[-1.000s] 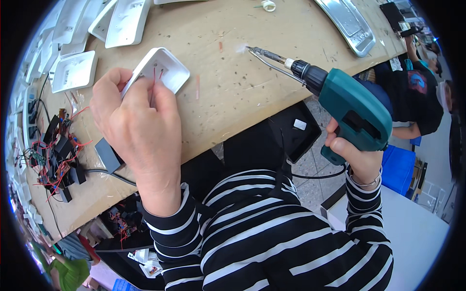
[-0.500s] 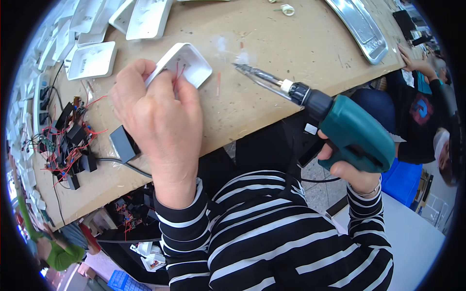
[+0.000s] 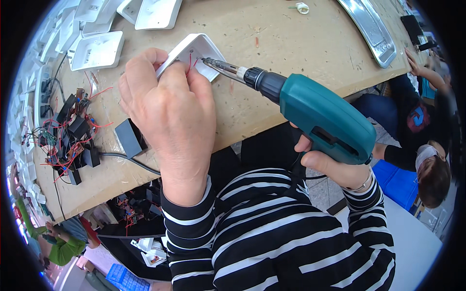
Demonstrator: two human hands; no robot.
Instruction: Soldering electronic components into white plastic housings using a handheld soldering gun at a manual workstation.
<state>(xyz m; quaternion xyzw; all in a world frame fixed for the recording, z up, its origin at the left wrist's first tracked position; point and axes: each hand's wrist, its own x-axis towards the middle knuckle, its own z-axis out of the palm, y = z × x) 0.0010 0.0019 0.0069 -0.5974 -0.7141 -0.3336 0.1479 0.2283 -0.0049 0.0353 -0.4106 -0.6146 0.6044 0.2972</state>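
My left hand (image 3: 167, 104) is closed on a white plastic housing (image 3: 211, 46), tilted up off the table with its hollow side showing. Thin red wires (image 3: 190, 62) stand up inside it, close to my fingertips. In my right hand (image 3: 330, 167) is a green soldering gun (image 3: 325, 114), gripped by its handle. Its metal tip (image 3: 206, 61) reaches into the housing beside the red wires. Whether the tip touches metal there is too small to tell.
To the left lies a tangle of black modules with red wires (image 3: 75, 128), with a single black block (image 3: 130, 138) near my wrist. More white housings (image 3: 99, 51) crowd the far left. A metal tray (image 3: 374, 36) lies far right, near another person's hand (image 3: 412, 63).
The soldering gun has moved left, and its tip has gone from beside the white housing to inside it. The smoke seen earlier near the tip is gone.
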